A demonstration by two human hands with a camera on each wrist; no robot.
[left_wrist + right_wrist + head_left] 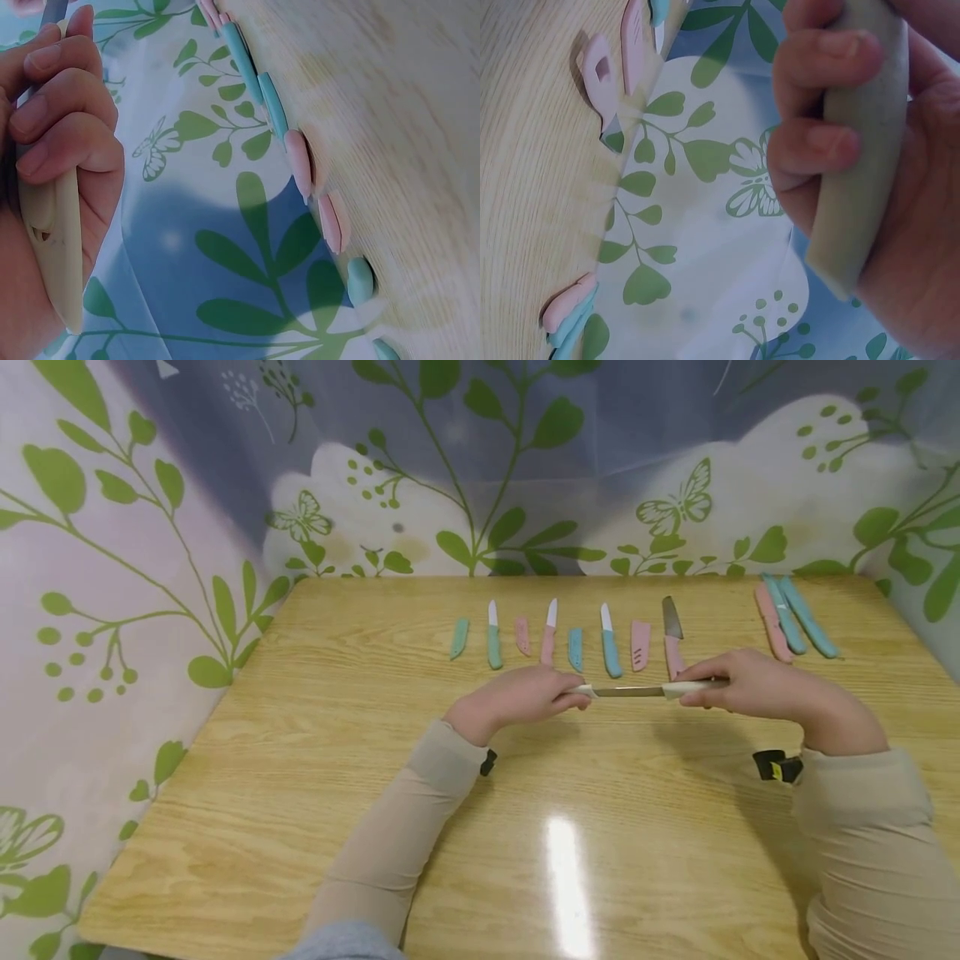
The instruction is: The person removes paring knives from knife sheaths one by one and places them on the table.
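Observation:
Both hands hold a cream-coloured knife level above the table, its narrow grey blade (630, 692) showing between them. The left hand (525, 693) curls its fingers round a cream piece (58, 262) with a small hole, at the blade's left end. At the other end, the right hand (765, 693) grips a smooth, thick cream piece (866, 142). I cannot tell which piece is the handle and which the sheath. Just behind the right fingertips lies a pink-handled knife (672, 618) with a broad grey blade.
Along the back of the wooden table (315, 793) lie a green sheath (459, 638), green knife (493, 643), pink sheath (522, 635), pink knife (549, 643), blue sheath (575, 648), blue knife (611, 652) and larger pink sheath (640, 645). Pink and blue pieces (810, 618) cluster at back right, near the patterned curtain (525, 485).

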